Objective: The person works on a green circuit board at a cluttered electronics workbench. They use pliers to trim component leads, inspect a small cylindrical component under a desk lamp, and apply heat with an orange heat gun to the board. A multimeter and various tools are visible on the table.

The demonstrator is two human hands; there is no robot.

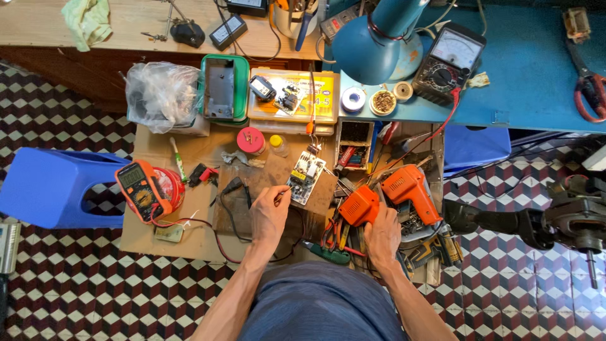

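The person's left hand lay knuckles up near the middle of the cardboard work surface, forearm running in from six o'clock, fingers pinched around a thin metal tool whose tip pointed toward one o'clock. That tip reached the lower left edge of a small circuit board, which lay flat just beyond the hand at one o'clock, its long axis tilted from seven toward one o'clock.

The right hand rested at three o'clock from the left, palm down over a heap of tools; whether its fingers clenched anything could not be told. Just above it at eleven o'clock sat an orange soldering gun, with an orange drill at one o'clock from the hand.

At twelve o'clock from the board, a yellow parts box carried small black components on its lid. To its left a green-rimmed tray held a grey metal casing. Further left, a clear plastic bag bulged with wiring. A small open box at two o'clock from the board held red and dark parts. An orange multimeter lay at nine o'clock from the left hand.
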